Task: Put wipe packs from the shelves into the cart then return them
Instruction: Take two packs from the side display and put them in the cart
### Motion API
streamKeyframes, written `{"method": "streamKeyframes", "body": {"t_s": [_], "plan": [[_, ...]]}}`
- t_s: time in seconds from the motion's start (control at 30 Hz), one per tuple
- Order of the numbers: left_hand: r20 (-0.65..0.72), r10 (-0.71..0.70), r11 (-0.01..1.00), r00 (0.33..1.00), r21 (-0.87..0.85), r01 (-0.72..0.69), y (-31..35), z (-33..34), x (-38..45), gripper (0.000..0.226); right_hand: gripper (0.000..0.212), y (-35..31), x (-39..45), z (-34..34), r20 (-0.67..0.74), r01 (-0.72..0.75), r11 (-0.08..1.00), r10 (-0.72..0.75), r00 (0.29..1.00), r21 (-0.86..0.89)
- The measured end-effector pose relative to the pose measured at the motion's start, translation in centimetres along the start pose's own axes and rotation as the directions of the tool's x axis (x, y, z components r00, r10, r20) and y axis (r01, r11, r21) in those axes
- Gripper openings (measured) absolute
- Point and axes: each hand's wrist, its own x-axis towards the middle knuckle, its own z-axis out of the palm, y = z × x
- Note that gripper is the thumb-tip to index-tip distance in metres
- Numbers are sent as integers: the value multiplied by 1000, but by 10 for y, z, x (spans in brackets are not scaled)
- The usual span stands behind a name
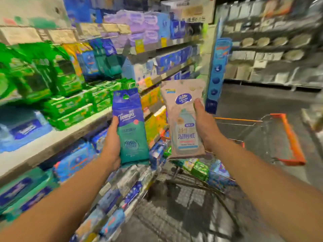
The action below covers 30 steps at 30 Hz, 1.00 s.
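My left hand (111, 145) grips a blue and teal Tempo wipe pack (130, 126) by its left edge and holds it upright. Beside it, my right hand (203, 124) holds a beige Vinda wipe pack (184, 119), also upright, with the thumb on its front. Both packs are raised in front of me, above the near end of the wire cart (253, 135) with orange trim. Inside the cart below lie several green and blue packs (201, 169). The picture is heavily blurred around the hands.
Shelves (57, 137) on my left carry green, blue and purple packs on several levels. A blue display stand (217, 70) rises at the shelf end. Across the grey aisle floor (253, 102), far shelves (272, 49) hold pale goods.
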Motion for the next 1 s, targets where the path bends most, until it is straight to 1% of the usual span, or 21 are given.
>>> {"method": "streamKeyframes", "body": {"t_s": [0.1,0.2,0.23,0.3,0.43,0.47,0.57,0.6,0.7,0.77,0.87,0.97,1.0], "plan": [[50,-39,999,998,17,38,-19,52,50,70,82,-10,41,-44,-79,39,998,-42,996,-39],[92,-62,997,994,55,57,-35,94,96,67,72,-13,86,-84,-161,39,999,-37,986,11],[110,-69,996,992,59,62,-40,105,111,64,75,-13,100,-95,-181,35,999,-27,983,39],[141,-84,994,986,82,73,-50,124,138,59,88,-10,128,-112,-226,14,996,6,974,88],[163,-125,986,979,134,103,-64,158,191,56,92,9,176,-135,-232,-24,991,54,971,130],[165,-128,984,978,140,106,-67,165,204,56,90,14,186,-138,-241,-35,991,66,968,132],[217,-154,980,964,156,122,-79,182,250,57,69,29,217,-143,-249,-74,988,107,963,139],[231,-160,979,960,164,124,-82,187,265,58,66,35,231,-145,-263,-90,987,123,957,133],[265,-173,976,948,179,128,-98,195,317,57,69,52,273,-144,-299,-126,983,161,941,133],[287,-217,967,933,196,164,-108,201,353,58,64,60,306,-140,-328,-157,977,196,924,143],[286,-294,947,912,216,238,-124,209,413,61,61,75,357,-129,-357,-202,968,244,902,151],[258,-327,931,909,254,263,-145,211,471,67,63,97,407,-119,-354,-265,952,304,884,157],[254,-335,924,907,276,264,-154,210,489,65,63,105,421,-116,-350,-293,943,332,876,161]]}}
